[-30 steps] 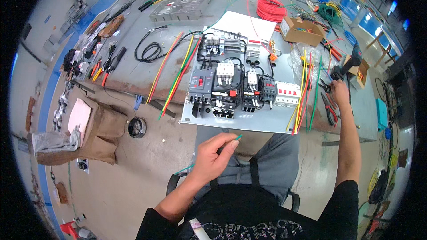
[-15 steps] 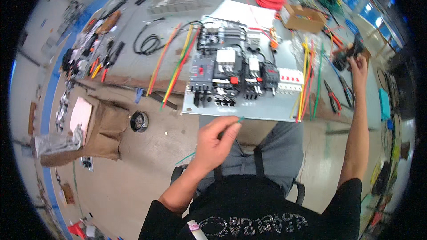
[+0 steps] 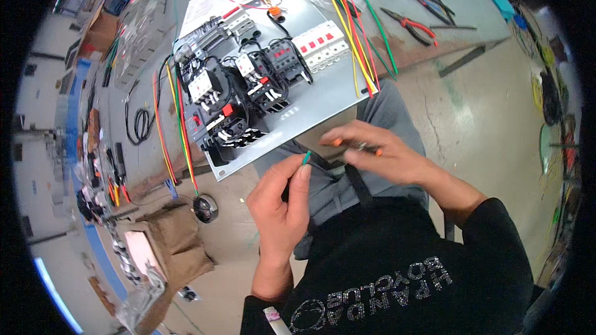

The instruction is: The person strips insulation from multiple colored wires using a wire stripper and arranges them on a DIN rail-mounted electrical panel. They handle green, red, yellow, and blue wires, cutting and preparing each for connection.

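My left hand (image 3: 279, 205) pinches a short piece of green wire (image 3: 307, 157) between thumb and forefinger, just below the front edge of the metal mounting plate. To its right, my right hand (image 3: 388, 155) is curled around a small orange-handled tool (image 3: 377, 151); its kind is blurred and mostly hidden by the fingers. Both hands are above my lap. The mounting plate (image 3: 298, 130) carries black contactors (image 3: 214, 96), a dark relay block (image 3: 285, 61) and a white breaker row with red switches (image 3: 321, 46).
Yellow, red and green wires (image 3: 351, 28) cross the plate's right end. Red-handled pliers (image 3: 410, 26) lie farther right on the table (image 3: 459, 46). More coloured wires (image 3: 181, 130) and a black cable coil (image 3: 141, 125) lie left. A brown cloth-covered seat (image 3: 177, 242) stands at lower left.
My right hand has come from the table's far right to beside my left hand, now holding the orange-handled tool. My left hand keeps its green wire. The whole view has turned.
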`<act>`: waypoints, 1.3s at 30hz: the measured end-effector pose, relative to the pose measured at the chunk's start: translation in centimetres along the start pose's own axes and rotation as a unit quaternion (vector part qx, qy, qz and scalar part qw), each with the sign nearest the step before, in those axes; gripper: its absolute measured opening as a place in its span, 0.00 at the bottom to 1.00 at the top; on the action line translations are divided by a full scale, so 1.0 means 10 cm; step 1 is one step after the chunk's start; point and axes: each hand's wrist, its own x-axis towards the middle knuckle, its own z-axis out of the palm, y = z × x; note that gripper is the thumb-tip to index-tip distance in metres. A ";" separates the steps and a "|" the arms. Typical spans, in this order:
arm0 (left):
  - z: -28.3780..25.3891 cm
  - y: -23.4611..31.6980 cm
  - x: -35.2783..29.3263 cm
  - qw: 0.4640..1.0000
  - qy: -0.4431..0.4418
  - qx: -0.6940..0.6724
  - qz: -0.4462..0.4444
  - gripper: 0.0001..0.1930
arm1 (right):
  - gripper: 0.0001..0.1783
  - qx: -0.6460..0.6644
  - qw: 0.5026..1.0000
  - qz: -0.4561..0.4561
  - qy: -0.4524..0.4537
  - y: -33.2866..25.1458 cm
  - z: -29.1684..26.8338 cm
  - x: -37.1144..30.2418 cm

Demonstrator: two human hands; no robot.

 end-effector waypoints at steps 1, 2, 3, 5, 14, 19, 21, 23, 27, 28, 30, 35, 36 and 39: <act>0.01 0.02 -0.02 1.000 -0.008 -0.006 -0.018 0.06 | 0.23 -0.035 0.999 0.012 -0.012 -0.06 0.09 0.00; 0.03 0.02 -0.04 1.000 -0.011 -0.007 -0.020 0.06 | 0.23 -0.071 0.997 0.022 -0.029 -0.08 0.15 0.02; 0.04 0.03 -0.06 1.000 -0.013 -0.009 -0.022 0.06 | 0.23 -0.099 0.995 -0.024 -0.004 -0.01 0.22 0.03; 0.04 0.03 -0.08 1.000 -0.015 -0.005 -0.025 0.06 | 0.23 -0.159 0.980 -0.115 0.044 0.16 0.34 0.09; 0.10 0.02 -0.12 0.999 -0.027 0.013 -0.025 0.06 | 0.31 -0.090 0.987 -0.129 0.042 0.02 0.46 0.18; 0.06 -0.02 -0.15 0.998 -0.036 0.021 -0.041 0.05 | 0.31 -0.181 0.961 -0.180 0.107 0.04 0.44 0.19; 0.08 -0.01 -0.16 0.999 -0.030 0.007 -0.037 0.06 | 0.30 -0.178 0.960 -0.184 0.114 0.04 0.43 0.20; 0.09 -0.01 -0.17 0.999 -0.031 0.002 -0.026 0.06 | 0.30 -0.178 0.961 -0.182 0.104 0.02 0.41 0.19; 0.06 0.00 -0.19 0.999 -0.041 0.008 -0.014 0.07 | 0.31 -0.200 0.963 -0.162 0.086 -0.02 0.38 0.19; 0.06 0.00 -0.20 0.999 -0.041 0.009 -0.016 0.07 | 0.31 -0.203 0.960 -0.170 0.091 -0.03 0.38 0.20; 0.04 -0.05 -0.22 0.999 -0.041 -0.010 -0.022 0.07 | 0.31 -0.207 0.955 -0.185 0.102 -0.04 0.38 0.21; 0.02 -0.11 -0.24 0.999 -0.031 -0.030 -0.032 0.06 | 0.32 -0.233 0.945 -0.198 0.113 -0.02 0.41 0.23; 0.02 -0.11 -0.25 0.998 -0.032 -0.031 -0.034 0.06 | 0.32 -0.234 0.947 -0.191 0.111 -0.03 0.42 0.22; 0.02 -0.10 -0.25 0.998 -0.036 -0.034 -0.036 0.06 | 0.32 -0.237 0.942 -0.203 0.123 -0.02 0.41 0.22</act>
